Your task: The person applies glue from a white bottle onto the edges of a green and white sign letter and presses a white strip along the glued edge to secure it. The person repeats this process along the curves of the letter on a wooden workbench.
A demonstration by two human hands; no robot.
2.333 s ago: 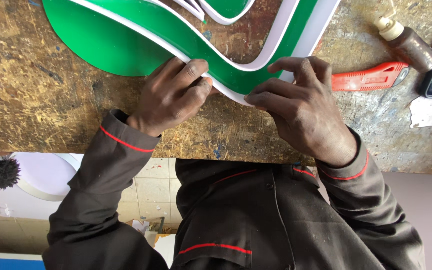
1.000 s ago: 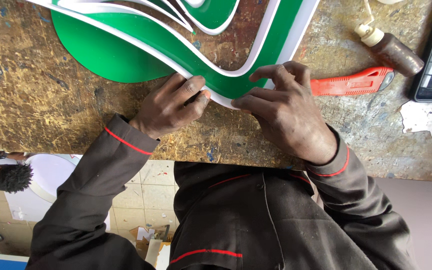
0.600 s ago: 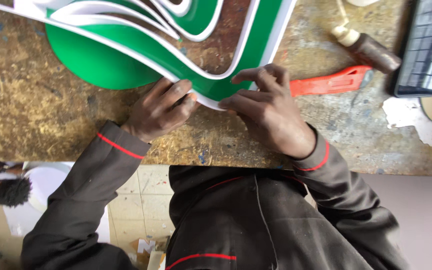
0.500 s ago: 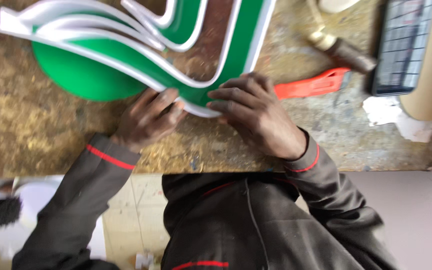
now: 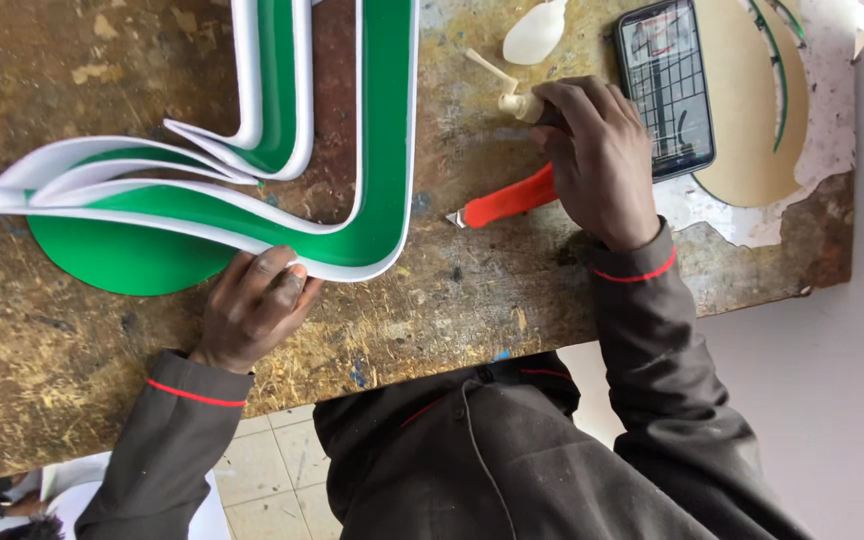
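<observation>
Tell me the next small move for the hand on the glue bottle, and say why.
Probably lift the bottle and carry it to the white strip near the left hand. The right hand is already closed on the bottle, its nozzle pointing away from the work, while the left hand presses the strip at the curve of the green panel. The red knife lies untouched on the table.

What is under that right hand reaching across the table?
Under the right hand a glue bottle's pale nozzle sticks out, and an orange knife runs beneath the palm. The bottle's body and the knife's far end are covered by the hand.
</observation>
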